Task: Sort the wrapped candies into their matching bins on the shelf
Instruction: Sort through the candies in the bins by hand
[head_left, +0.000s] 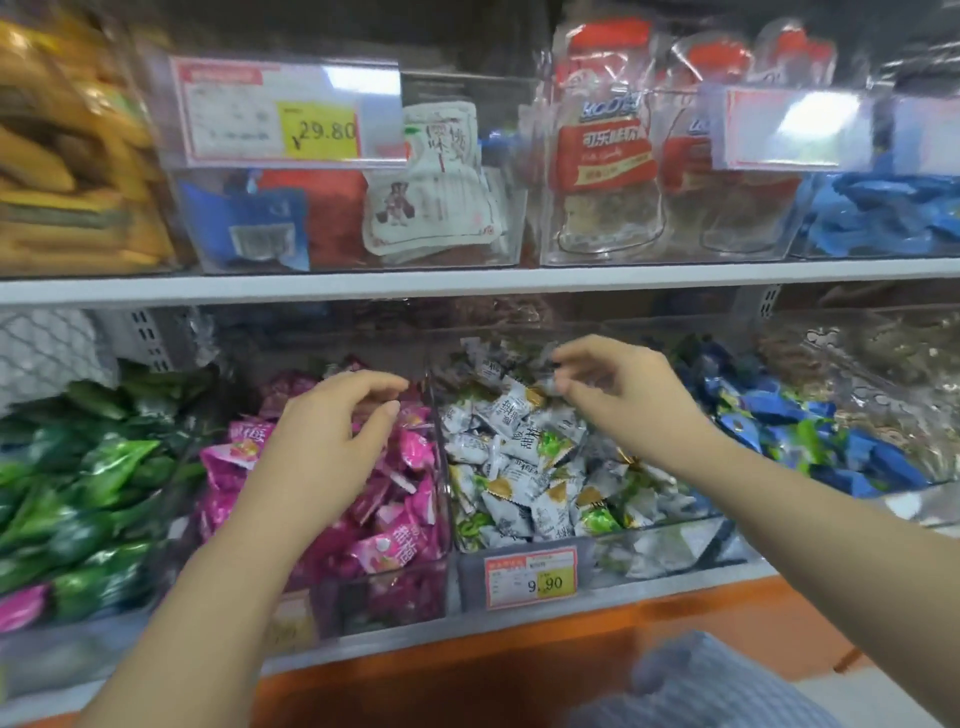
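On the lower shelf stands a row of clear bins. One bin (439, 558) is full of pink wrapped candies (400, 545). The bin to its right (675, 540) holds white-grey candies (511, 410) with some green and gold ones mixed in. My left hand (332, 431) hovers over the pink candies with loosely curved fingers and nothing visible in it. Over the back of the white-grey pile, my right hand (618, 395) pinches a small, blurred white-grey candy (557, 375) between thumb and fingertips.
A heap of green candies (88, 467) lies at the left and blue candies (841, 441) at the right. A price tag (530, 577) reads 9.90. The white upper shelf board (467, 283) carries clear bins of snack packets just above my hands.
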